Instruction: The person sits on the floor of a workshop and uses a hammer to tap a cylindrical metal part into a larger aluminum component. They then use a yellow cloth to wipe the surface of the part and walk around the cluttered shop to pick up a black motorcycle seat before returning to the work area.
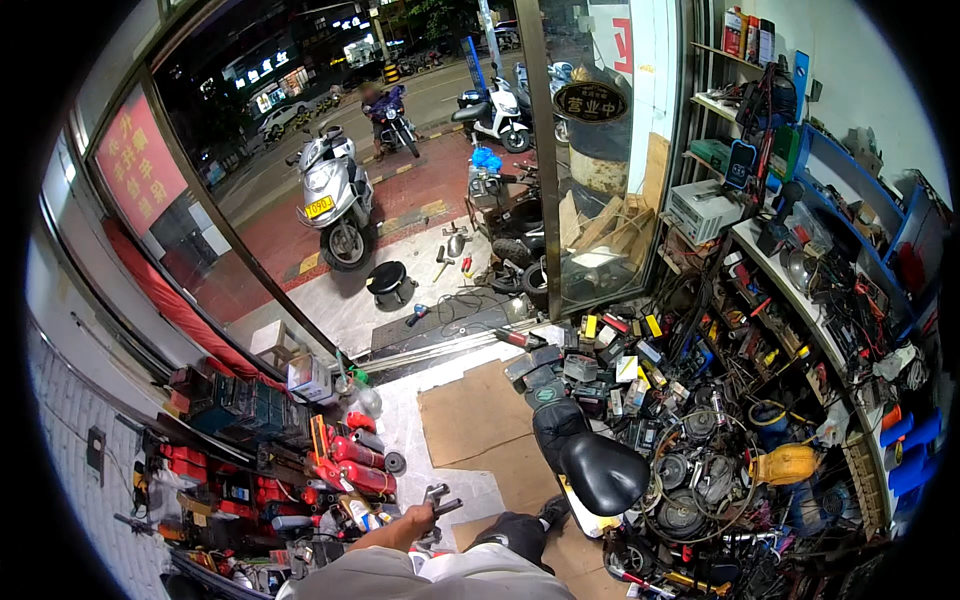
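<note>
My left hand (418,517) reaches out low in the picture, its fingers closed round a dark grey metal tool (448,506). A short bar of it sticks out to the right and another piece rises above the fist; its exact kind is too small to tell. Red fire extinguishers (368,476) lie just left of this hand, along with a white bottle (362,515). My right hand does not show. Close to my right leg stands a black scooter seat (603,470).
Flattened cardboard (478,418) covers part of the floor ahead. Piled batteries, boxes and engine parts (690,425) fill the right side below a crowded shelf (765,245). Beyond the open doorway are a round black stool (390,283), a silver scooter (338,190) and a person on a motorbike (385,115).
</note>
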### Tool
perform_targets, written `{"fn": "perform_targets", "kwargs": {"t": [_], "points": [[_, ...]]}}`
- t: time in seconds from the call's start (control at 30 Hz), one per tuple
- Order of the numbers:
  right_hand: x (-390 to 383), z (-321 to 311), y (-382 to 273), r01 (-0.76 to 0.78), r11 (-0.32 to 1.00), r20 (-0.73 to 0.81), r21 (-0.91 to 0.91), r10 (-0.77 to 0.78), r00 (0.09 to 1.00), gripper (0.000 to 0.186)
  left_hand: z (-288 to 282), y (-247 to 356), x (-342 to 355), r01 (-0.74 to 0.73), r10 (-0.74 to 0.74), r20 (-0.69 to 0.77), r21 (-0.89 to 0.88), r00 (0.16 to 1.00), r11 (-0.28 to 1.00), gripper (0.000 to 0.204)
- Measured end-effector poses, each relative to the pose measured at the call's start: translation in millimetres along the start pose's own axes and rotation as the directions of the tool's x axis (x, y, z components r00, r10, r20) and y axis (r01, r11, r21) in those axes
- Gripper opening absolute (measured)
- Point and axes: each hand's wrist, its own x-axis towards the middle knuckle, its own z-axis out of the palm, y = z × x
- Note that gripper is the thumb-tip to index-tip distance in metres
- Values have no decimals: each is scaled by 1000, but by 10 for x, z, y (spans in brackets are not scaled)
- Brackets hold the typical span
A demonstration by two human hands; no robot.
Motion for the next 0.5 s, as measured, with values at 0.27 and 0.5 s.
{"fn": "perform_targets", "kwargs": {"t": [0.27, 0.5], "points": [[-141, -417, -422, -851, -526, 896, 15, -370, 244, 14, 107, -494, -79, 67, -94, -39, -445, 995, 893, 57], [62, -484, -258, -816, -569, 906, -99, -391, 163, 16, 73, 14, -43, 314, -234, 215, -523, 948, 792, 56]]}}
